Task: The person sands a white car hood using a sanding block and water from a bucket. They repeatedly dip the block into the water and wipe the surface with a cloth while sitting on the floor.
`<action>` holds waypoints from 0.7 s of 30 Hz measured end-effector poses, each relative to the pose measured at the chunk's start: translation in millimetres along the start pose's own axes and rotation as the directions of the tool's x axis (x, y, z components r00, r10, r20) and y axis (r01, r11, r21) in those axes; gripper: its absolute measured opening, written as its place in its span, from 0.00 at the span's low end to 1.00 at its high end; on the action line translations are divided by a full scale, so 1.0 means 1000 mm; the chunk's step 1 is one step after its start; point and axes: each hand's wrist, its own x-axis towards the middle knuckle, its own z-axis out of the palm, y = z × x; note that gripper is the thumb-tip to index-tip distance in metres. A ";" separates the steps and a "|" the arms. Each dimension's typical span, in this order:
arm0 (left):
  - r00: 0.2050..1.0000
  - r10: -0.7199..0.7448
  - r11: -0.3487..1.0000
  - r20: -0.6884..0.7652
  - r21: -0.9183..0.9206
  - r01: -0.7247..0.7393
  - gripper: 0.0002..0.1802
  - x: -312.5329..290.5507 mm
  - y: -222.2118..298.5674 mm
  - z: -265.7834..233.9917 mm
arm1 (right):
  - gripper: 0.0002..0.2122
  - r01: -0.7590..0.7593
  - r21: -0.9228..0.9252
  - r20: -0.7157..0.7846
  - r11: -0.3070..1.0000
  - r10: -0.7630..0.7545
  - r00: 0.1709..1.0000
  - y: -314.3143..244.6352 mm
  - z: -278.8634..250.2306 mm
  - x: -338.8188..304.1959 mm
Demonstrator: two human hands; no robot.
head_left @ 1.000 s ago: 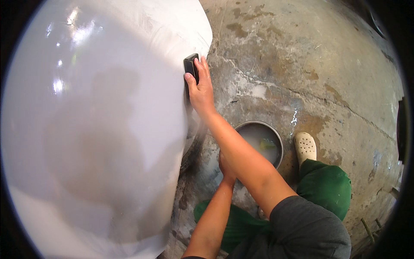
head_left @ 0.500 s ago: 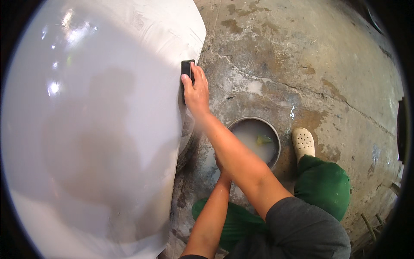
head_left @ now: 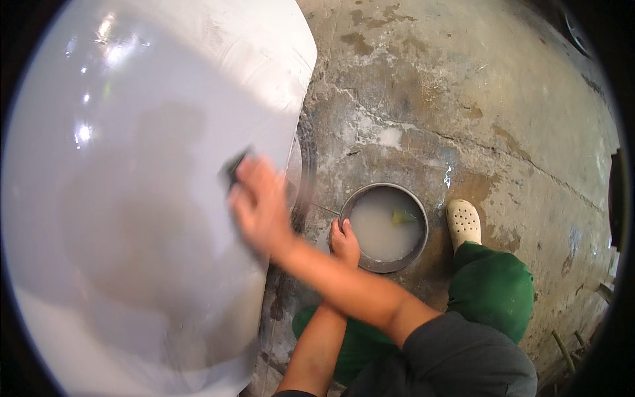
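Note:
My right hand (head_left: 259, 208) is closed round a dark sanding block (head_left: 236, 165), both blurred by motion. The block lies against a smooth, pale grey-white curved panel (head_left: 152, 278), apparently a vehicle's bodywork, close to its right edge. My right forearm crosses over my left one. Below and to the right, my left hand (head_left: 344, 243) grips the rim of a round grey bucket (head_left: 425, 228), its thumb on the rim. Cloudy water fills much of the bucket, and a yellow-green piece (head_left: 402, 216), perhaps a sponge or cloth, shows in it.
Beside the panel's edge, part of a wheel (head_left: 303, 165) shows. The concrete floor (head_left: 529, 159) is cracked, with wet patches. A beige clog (head_left: 464, 221) is on my foot right of the bucket. Thin rods (head_left: 564, 349) lie at the lower right.
My right hand and the block have moved from the panel's right edge leftward and nearer me. My left hand, hidden behind the right arm before, now shows on the bucket's rim.

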 end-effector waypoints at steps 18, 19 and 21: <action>0.996 -0.050 0.918 -0.070 -0.396 0.019 0.29 -0.026 -0.004 0.032 | 0.24 -0.131 0.119 -0.056 0.984 0.138 0.989 0.075 -0.018 0.049; 0.993 0.011 0.934 -0.114 -0.354 -0.051 0.29 -0.024 -0.018 0.036 | 0.24 -0.413 0.236 -0.111 0.879 0.447 0.888 0.076 -0.021 0.071; 0.968 0.129 0.951 -0.216 -0.248 -0.182 0.28 -0.018 -0.048 0.038 | 0.24 -0.399 0.207 -0.056 0.893 0.418 0.907 0.027 -0.008 0.066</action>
